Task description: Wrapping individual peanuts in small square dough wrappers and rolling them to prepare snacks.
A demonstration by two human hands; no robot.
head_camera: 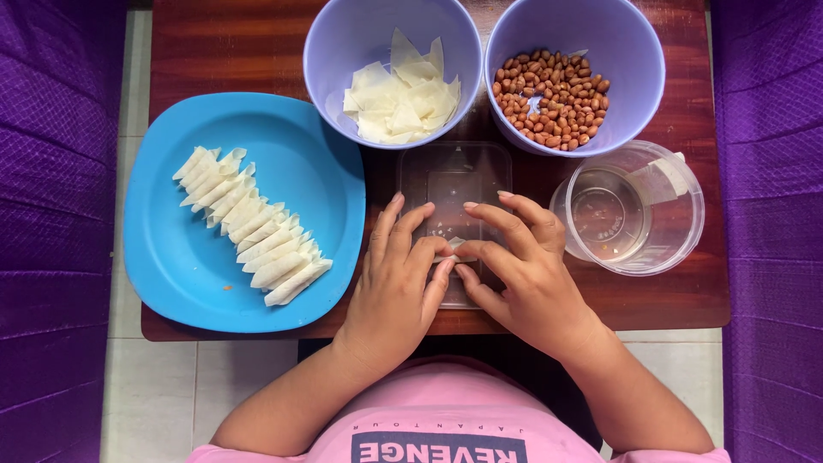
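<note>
1. A small pale wrapper piece lies on the clear flat lid, pinched between the fingertips of both hands, right where the two hands meet.
2. The left hand has its fingers curled, the tips closed on the wrapper's left edge; the right hand bends its fingers the same way, gripping the right edge.
3. The lid sits on the tabletop, mostly under the hands.
4. Just beyond the lid stands a lilac bowl of cut wrapper sheets; beyond and to the lid's right, a lilac bowl of peanuts.
5. Right of the lid is a clear jug.
6. Left of the lid is a blue plate carrying a row of rolled wrappers.
</note>
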